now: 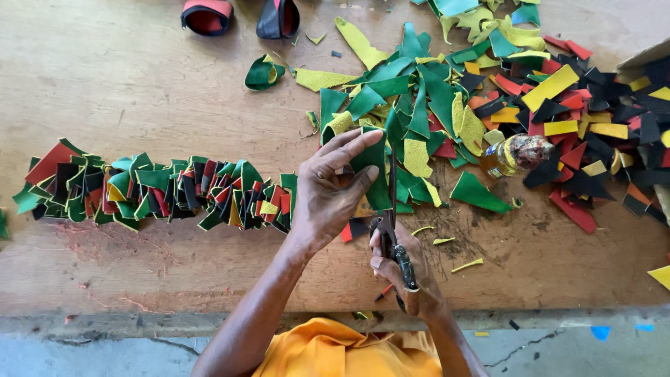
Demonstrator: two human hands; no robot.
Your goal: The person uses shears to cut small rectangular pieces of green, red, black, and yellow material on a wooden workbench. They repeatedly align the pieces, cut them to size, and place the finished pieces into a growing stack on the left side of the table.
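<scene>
My left hand (333, 187) pinches a green leather-like piece (372, 167) between thumb and fingers, held upright over the wooden board (139, 84). My right hand (403, 269) grips dark scissors (392, 223), their blades pointing up along the right edge of that green piece. To the left of my left hand a long row of folded green, red, black and yellow pieces (160, 192) lies strung together across the board.
A loose heap of green and yellow scraps (412, 98) lies beyond my hands, with red, black and yellow scraps (593, 126) to the right. A small glue-stained bottle (516, 153) lies on its side. Two dark cup-like items (241, 17) sit at the far edge.
</scene>
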